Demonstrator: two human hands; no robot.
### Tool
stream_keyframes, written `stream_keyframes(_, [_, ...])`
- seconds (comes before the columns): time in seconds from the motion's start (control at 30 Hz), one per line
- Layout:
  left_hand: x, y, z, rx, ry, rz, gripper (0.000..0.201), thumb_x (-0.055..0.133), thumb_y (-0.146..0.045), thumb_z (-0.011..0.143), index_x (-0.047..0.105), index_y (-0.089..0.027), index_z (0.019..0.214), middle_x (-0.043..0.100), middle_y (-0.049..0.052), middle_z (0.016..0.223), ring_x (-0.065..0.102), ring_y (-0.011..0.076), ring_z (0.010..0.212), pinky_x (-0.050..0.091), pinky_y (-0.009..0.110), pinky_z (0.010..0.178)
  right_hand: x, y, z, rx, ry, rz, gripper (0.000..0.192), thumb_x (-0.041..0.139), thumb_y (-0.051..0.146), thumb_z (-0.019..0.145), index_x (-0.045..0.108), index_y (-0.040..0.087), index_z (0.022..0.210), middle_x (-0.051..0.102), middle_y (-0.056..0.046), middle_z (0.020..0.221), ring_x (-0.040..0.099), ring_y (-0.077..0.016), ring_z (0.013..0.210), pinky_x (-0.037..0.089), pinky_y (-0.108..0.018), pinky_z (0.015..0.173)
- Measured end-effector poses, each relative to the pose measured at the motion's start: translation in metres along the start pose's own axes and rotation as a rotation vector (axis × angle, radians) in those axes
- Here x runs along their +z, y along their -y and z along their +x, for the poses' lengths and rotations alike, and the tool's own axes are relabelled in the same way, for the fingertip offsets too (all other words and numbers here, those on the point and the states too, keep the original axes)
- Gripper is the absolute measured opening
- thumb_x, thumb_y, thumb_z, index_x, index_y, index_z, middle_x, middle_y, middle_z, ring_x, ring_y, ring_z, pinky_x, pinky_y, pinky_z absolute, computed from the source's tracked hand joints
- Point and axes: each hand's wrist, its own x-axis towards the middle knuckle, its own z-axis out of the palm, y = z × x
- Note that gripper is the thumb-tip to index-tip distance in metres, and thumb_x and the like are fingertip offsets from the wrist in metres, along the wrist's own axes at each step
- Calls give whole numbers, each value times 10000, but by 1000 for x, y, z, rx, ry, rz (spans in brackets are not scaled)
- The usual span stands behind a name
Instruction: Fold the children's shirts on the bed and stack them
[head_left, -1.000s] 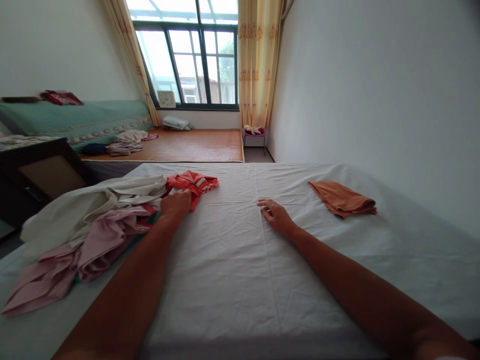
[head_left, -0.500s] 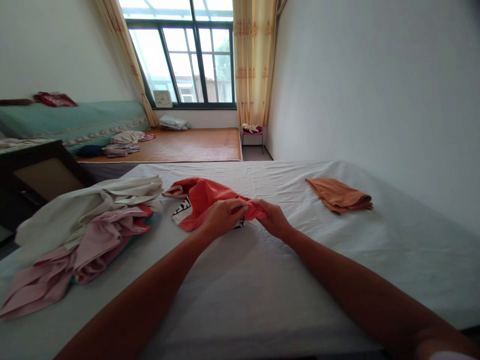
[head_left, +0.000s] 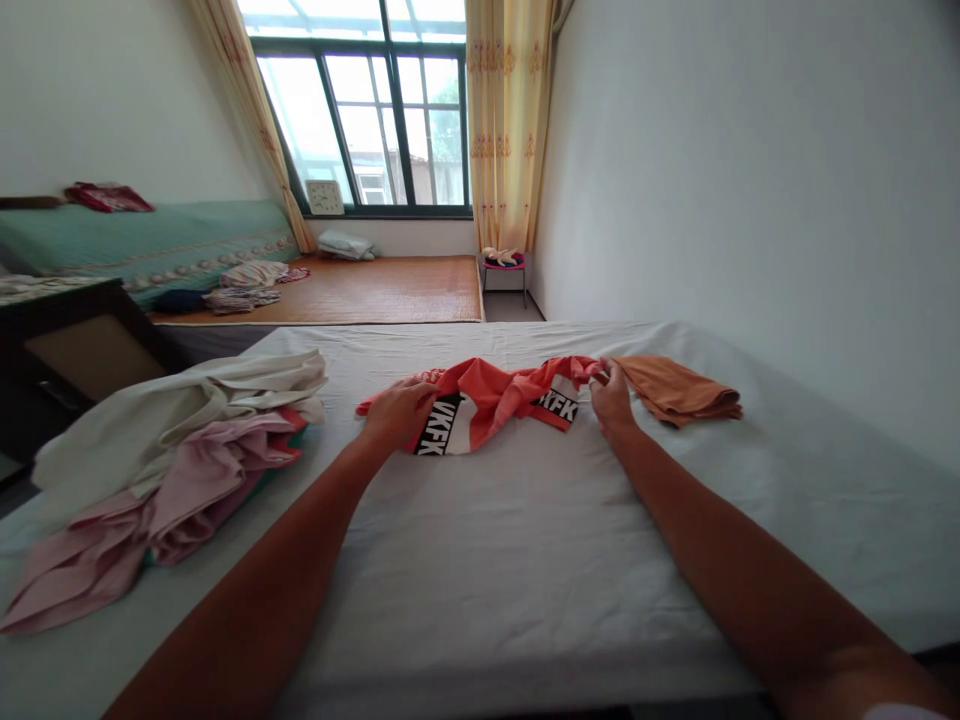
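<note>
Head view: I see left hand (head_left: pixel 396 412) clenched on left end of red garment (head_left: pixel 491 398), right hand (head_left: pixel 611 398) gripping its right end. Garment stretched between both hands, lying on white bed (head_left: pixel 487 560) at centre. Folded orange cloth (head_left: pixel 679 390) at 3 o'clock from garment, just beside right hand. Clothes pile (head_left: pixel 172 450) at 9 o'clock, apart from it.

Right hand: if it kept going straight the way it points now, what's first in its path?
Likely the folded orange cloth, just beyond the right hand, which grips the red garment. Depth is unclear; it may pass beside it.
</note>
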Motion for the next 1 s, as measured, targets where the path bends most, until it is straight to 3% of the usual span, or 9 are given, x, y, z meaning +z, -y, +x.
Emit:
stream_keyframes(0.1, [7, 5, -1, 26, 30, 100, 405, 437, -285, 908, 566, -236, 1289, 555, 64, 1358, 475, 241, 1262, 376, 355, 1051, -5, 16, -6, -291, 70, -303, 513, 479, 170, 750, 521, 193, 1261, 564, -129, 1266, 501, -272, 1185, 375, -484, 1036])
stream_keyframes(0.27, [9, 15, -1, -63, 166, 177, 363, 479, -302, 878, 598, -255, 1217, 588, 69, 1293, 496, 260, 1221, 421, 366, 987, 16, 44, -40, -611, 557, -479, 637, 604, 222, 782, 440, 260, 1397, 449, -82, 1446, 391, -304, 1308, 319, -499, 1074])
stream_keyframes(0.33, [7, 17, -1, -67, 168, 198, 300, 463, -290, 881, 640, -282, 1123, 619, 54, 1225, 531, 251, 1161, 453, 345, 916, 28, 49, -51, -626, 632, -516, 530, 644, 260, 786, 537, 279, 1305, 430, -67, 1467, 364, -327, 1327, 314, -532, 1057])
stream_keyframes(0.4, [5, 17, -1, -82, 137, 218, 278, 422, -299, 901, 664, -280, 1038, 643, 58, 1156, 556, 254, 1105, 470, 335, 843, 35, 52, -53, -620, 632, -491, 246, 612, 276, 834, 657, 274, 1075, 533, -51, 1376, 395, -312, 1303, 314, -530, 1050])
stream_keyframes(0.47, [2, 20, -1, -92, 88, 214, 304, 378, -315, 919, 668, -257, 989, 658, 73, 1100, 577, 260, 1051, 471, 330, 790, 33, 56, -49, -581, 546, -395, 129, 543, 294, 892, 665, 256, 906, 637, -49, 1215, 466, -272, 1233, 333, -487, 1045])
stream_keyframes(0.6, [-9, 29, 4, -196, -71, 82, 326, 373, -336, 907, 642, -228, 1058, 683, 79, 1026, 612, 245, 965, 457, 307, 757, 11, 60, -30, -317, 258, -140, 218, 459, 401, 931, 592, 234, 885, 668, -47, 931, 593, -208, 927, 462, -357, 870])
stream_keyframes(0.77, [-28, 33, 9, -311, -281, -216, 326, 431, -350, 834, 669, -184, 982, 689, 41, 820, 620, 202, 789, 449, 268, 705, -13, 60, -8, -19, -28, 124, 326, 522, 536, 859, 535, 210, 834, 581, 20, 732, 524, -132, 666, 442, -242, 623])
stream_keyframes(0.87, [-37, 33, 10, -218, -343, -424, 306, 445, -343, 799, 668, -150, 883, 665, 22, 767, 588, 167, 723, 451, 239, 672, -16, 59, -1, 101, -56, 301, 368, 584, 565, 792, 544, 202, 845, 587, 28, 728, 519, -120, 636, 435, -235, 591])
stream_keyframes(1.0, [-42, 41, 8, -101, -148, -605, 315, 461, -407, 796, 642, -149, 805, 615, -5, 689, 530, 140, 643, 441, 220, 599, -20, 57, 0, 194, 68, 286, 404, 626, 573, 751, 581, 190, 870, 598, 28, 676, 523, -126, 592, 441, -244, 554])
